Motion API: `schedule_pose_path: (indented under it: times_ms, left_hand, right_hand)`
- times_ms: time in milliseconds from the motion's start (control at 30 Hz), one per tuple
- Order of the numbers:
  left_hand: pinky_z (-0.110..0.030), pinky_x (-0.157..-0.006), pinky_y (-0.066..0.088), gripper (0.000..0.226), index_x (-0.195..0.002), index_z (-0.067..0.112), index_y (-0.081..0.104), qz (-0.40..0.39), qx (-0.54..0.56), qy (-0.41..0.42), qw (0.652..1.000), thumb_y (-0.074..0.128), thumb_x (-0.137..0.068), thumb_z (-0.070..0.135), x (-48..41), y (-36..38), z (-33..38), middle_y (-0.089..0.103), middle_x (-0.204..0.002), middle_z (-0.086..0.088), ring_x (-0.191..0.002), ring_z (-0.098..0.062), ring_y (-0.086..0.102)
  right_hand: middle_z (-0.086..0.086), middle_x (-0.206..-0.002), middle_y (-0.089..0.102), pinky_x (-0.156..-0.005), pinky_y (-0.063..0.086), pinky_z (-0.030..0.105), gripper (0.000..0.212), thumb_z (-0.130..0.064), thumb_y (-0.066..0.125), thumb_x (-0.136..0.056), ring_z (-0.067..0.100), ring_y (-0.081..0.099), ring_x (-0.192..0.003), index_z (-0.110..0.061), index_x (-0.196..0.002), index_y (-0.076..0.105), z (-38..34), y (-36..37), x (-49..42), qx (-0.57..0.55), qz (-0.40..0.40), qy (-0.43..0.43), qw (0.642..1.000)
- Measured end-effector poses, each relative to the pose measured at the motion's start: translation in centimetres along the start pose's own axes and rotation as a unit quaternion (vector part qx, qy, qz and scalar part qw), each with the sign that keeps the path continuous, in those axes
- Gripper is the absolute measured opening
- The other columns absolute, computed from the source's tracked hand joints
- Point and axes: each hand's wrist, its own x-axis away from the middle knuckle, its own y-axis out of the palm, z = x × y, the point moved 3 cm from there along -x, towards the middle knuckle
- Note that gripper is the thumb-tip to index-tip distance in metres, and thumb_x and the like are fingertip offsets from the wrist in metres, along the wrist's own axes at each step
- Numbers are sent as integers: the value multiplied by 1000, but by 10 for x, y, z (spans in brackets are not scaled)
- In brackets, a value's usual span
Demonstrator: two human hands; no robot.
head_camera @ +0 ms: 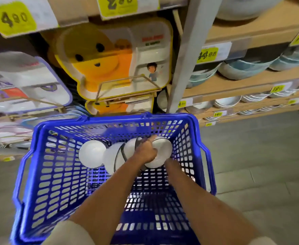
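A white bowl [163,147] is gripped by the left hand [145,151] at the far end of a blue shopping basket [44,167], beside other white bowls [92,153]. The right hand [170,165] is seen just beneath it, its grip impossible to tell. A yellow price tag [12,18] marked "490" is displayed above a bear-faced tray [95,64].

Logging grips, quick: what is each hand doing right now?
Left hand: closed, gripping the white bowl.
Right hand: at the same bowl's lower edge, fingers hidden; cannot be told.
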Motion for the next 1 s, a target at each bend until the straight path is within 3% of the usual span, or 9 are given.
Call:
schedule_pose_path:
  times_ms: [100,167,300,400,533,667,767,867,1000]
  left_hand:
    - [-37,-97,42,60,-146,38,31,22,-18,22,999,43,-94,10,-14,7,-7,47,-139,-16,-122,-36,48]
    - [-38,-100,40,57,-142,39,37,60,-28,45,997,37,-95,8,-19,9,-9,48,-138,-15,-121,-36,47]
    - [-36,-101,36,54,-142,39,38,100,-84,63,990,36,-97,9,-18,12,-9,47,-141,-11,-124,-35,45]
    - [-37,-96,40,61,-144,45,30,91,-98,53,990,33,-96,8,-11,9,-7,45,-142,-9,-119,-36,50]
    - [-40,-90,45,68,-146,40,28,85,-77,60,992,35,-92,0,7,-6,-1,57,-130,-14,-111,-36,57]
    - [-42,-100,43,67,-147,36,31,85,-21,62,994,32,-92,-2,35,-30,1,53,-138,-13,-120,-35,52]
    - [-33,-102,39,61,-147,31,33,82,57,70,993,32,-94,0,60,-51,4,47,-145,-7,-128,-29,46]
    - [-30,-88,46,59,-147,26,34,58,178,85,979,32,-95,-1,88,-73,7,44,-146,-3,-127,-26,45]
    - [-39,-60,60,58,-140,32,43,21,320,80,944,33,-92,0,131,-101,13,51,-131,0,-109,-28,55]
  right_hand:
    - [9,-82,48,-77,42,32,38,-4,42,-96,18,44,-68,4,-133,49,5,11,-14,-54,5,0,999]
    - [14,-99,53,-80,45,37,42,-1,43,-93,25,49,-81,2,-135,46,7,18,-20,-94,-1,-10,996]
    - [22,-138,45,-102,43,48,50,0,39,-95,31,47,-105,-1,-144,33,7,26,-27,-162,-5,-26,986]
    - [25,-139,47,-98,45,45,44,-3,40,-97,35,53,-112,3,-140,38,3,21,-22,-96,9,-49,994]
    - [25,-136,50,-90,45,38,40,-7,42,-97,38,51,-123,7,-134,45,-2,9,-1,-5,35,-80,996]
    - [22,-141,47,-99,41,39,43,-3,39,-98,37,49,-125,4,-140,36,-11,0,35,5,47,-89,995]
    - [19,-139,49,-99,42,36,43,-1,36,-96,35,50,-123,1,-140,41,-16,-10,67,-13,38,-149,988]
    - [14,-139,50,-99,40,34,41,-4,36,-97,29,49,-122,-5,-137,45,-26,-26,105,-12,38,-231,972]
    - [6,-133,56,-106,42,47,45,-7,38,-97,28,51,-122,-17,-139,48,-39,-41,162,-119,-46,-336,933]
